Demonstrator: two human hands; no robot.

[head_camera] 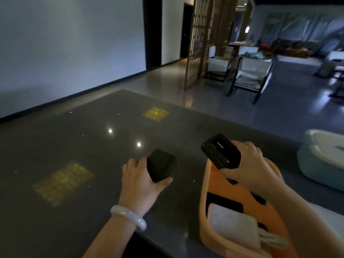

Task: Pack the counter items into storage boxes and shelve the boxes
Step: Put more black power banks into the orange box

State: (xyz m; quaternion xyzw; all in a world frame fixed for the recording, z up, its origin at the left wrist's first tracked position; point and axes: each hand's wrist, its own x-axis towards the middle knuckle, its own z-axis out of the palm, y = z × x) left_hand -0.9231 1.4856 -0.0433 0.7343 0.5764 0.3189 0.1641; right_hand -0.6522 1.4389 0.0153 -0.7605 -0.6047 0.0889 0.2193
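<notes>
Power banks (221,151), 1 per hand, above orange box (210,183).

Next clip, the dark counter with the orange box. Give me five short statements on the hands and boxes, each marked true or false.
1. The left hand grips a black block. True.
2. The right hand is empty. False: it holds a black power bank over the orange box.
3. The orange box already holds a white item. True.
4. A bracelet sits on the right wrist. False: it is on the left wrist.
5. The pale blue box stands left of the orange box. False: it stands to its right.
</notes>
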